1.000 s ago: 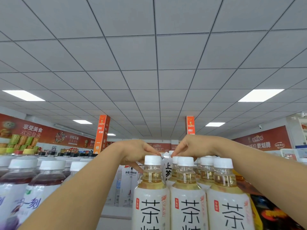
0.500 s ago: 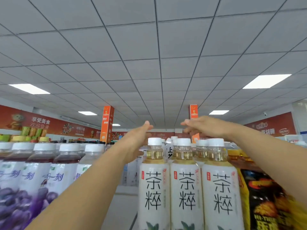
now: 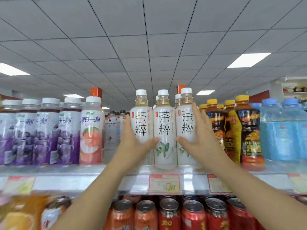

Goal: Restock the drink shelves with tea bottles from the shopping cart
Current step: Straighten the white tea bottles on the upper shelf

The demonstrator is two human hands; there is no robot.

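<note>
Shelf [image 3: 83, 181], tea bottles [image 3: 164, 127], juice bottles [image 3: 48, 130] alongside

The bare left forearm [image 3: 93, 188] and right forearm [image 3: 249, 183] reach up and forward, converging. The left hand [image 3: 130, 140] and right hand [image 3: 202, 138] stand upright, palms facing each other, fingers straight, thumbs stretched inward.

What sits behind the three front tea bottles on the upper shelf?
White caps of more bottles peek out behind the front tea bottles; their bodies and number are covered.
</note>
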